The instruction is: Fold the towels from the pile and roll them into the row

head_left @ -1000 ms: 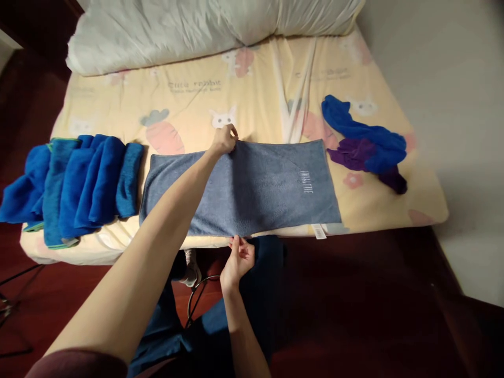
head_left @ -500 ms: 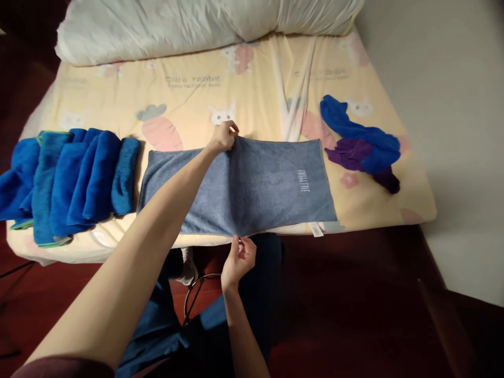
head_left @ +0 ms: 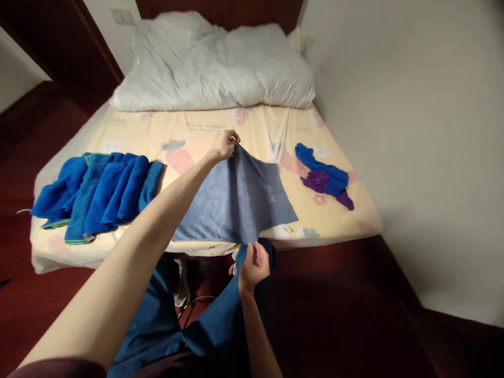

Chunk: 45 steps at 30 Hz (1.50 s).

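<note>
A grey-blue towel point(head_left: 220, 205) lies partly on the bed, its middle lifted into a ridge between my hands. My left hand point(head_left: 226, 145) pinches its far edge, with the arm reaching across the towel's left part and hiding some of it. At the near edge, just off the bed's front, my right hand point(head_left: 254, 266) pinches the other end of the ridge. Pale lettering and a white tag show on the towel's right part, which rests on the sheet.
Several folded blue towels point(head_left: 114, 194) lie in a row on the bed's left. Crumpled blue and purple cloths point(head_left: 323, 176) lie on the right. A white quilt point(head_left: 220, 68) is heaped at the far end of the patterned sheet point(head_left: 137, 131). A wall point(head_left: 413, 131) rises on the right.
Both hands have raised the towel's middle into a higher ridge, drawing its right end leftward. The view has tilted up, showing more of the quilt and the wall behind.
</note>
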### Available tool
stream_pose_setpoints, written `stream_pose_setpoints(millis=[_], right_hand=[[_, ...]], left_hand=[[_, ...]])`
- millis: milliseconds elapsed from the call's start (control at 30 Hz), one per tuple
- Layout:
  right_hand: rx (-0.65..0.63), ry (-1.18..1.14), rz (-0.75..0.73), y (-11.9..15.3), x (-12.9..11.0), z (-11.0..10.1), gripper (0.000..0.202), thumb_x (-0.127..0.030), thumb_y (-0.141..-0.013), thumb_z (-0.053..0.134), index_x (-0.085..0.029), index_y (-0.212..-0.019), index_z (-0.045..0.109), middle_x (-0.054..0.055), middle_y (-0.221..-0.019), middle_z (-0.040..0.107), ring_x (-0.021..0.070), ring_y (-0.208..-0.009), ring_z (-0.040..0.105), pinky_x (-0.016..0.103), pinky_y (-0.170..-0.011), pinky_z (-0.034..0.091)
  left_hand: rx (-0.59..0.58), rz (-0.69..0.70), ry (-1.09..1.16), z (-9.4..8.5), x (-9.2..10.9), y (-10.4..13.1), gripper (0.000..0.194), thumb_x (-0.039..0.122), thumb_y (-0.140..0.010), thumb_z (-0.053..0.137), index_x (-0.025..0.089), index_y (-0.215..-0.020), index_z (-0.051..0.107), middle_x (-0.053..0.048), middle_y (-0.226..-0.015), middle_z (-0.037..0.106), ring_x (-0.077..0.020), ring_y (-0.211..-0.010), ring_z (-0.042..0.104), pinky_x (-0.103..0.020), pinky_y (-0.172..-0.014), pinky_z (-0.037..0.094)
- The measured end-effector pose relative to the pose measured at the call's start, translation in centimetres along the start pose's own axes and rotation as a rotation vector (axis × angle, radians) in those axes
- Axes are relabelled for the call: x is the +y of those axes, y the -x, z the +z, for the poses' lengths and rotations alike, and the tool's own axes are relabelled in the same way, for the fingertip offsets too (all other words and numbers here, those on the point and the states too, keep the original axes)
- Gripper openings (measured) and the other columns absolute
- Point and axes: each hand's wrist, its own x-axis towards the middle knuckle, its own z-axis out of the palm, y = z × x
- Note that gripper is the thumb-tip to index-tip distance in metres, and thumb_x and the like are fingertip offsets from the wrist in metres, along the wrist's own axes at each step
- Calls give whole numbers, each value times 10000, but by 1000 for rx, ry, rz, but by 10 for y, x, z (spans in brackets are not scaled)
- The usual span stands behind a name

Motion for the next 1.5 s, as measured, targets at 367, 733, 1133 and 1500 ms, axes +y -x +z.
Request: stream_pose_setpoints(millis=[367, 733, 1133, 1500], right_hand=[[-50, -145, -419, -86, -148, -9, 562, -580, -738, 787, -102, -1029, 737, 199, -1042, 754, 284, -937, 737, 438, -884, 616], [-475, -393, -336, -154, -320, 28, 533, -356, -544, 910, -125, -999, 756, 109, -962, 749, 133, -771, 659, 263, -704, 543], [-474, -271, -394, -135, -338, 33, 544, -469, -432, 964, -141, -824, 777, 86, -755, 751, 144, -626, 654, 299, -612, 553], [-513, 147, -893, -112, -336, 9, 325, -429, -691, 841, -149, -854, 816, 108, -837, 783, 205, -718, 694, 360, -744, 583]], left_hand=[[190, 167, 426, -144, 111, 74, 99, 208, -859, 693, 145, -855, 617, -23, -766, 629, -124, -628, 646, -289, -666, 590], [428, 401, 259, -251, 141, 145, 175, 193, -773, 722, 147, -942, 739, -94, -988, 759, -182, -949, 688, -303, -916, 528], [271, 150, 339, -287, 117, 177, 153, 166, -698, 815, 138, -845, 782, -118, -815, 739, -186, -750, 652, -351, -756, 523], [397, 237, -9, -300, 95, 197, 132, 213, -670, 807, 205, -801, 822, -53, -640, 688, -212, -727, 659, -306, -708, 518]])
